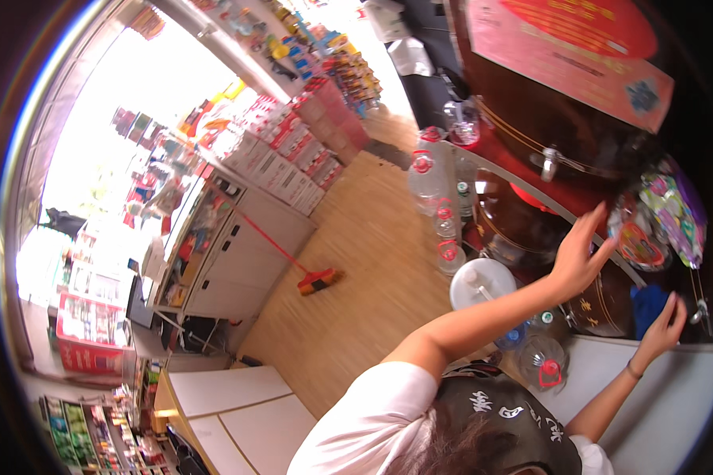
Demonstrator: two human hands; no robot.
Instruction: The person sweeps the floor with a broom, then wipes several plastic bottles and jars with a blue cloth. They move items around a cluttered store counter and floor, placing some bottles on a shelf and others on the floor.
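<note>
My left hand (582,255) reaches over a shelf edge, its fingers apart and nothing seen in it. Beside its fingertips is a clear plastic package (636,240) with a red and orange label. My right hand (662,329) is lower, its thumb and fingers slightly apart, just right of a blue cloth (649,309); whether they touch is unclear. Large dark brown glazed jars (511,217) with gold lines stand on the shelves ahead. A purple and green printed bag (674,208) lies beyond my hands. A metal clasp (548,163) is on the upper jar.
Clear plastic bottles with red caps (425,178) line the shelf's left side. A white bucket (481,276) and a large clear bottle (540,362) stand near my left arm. A broom (318,280) rests on the wooden floor (356,332). A white counter (249,237) is at left.
</note>
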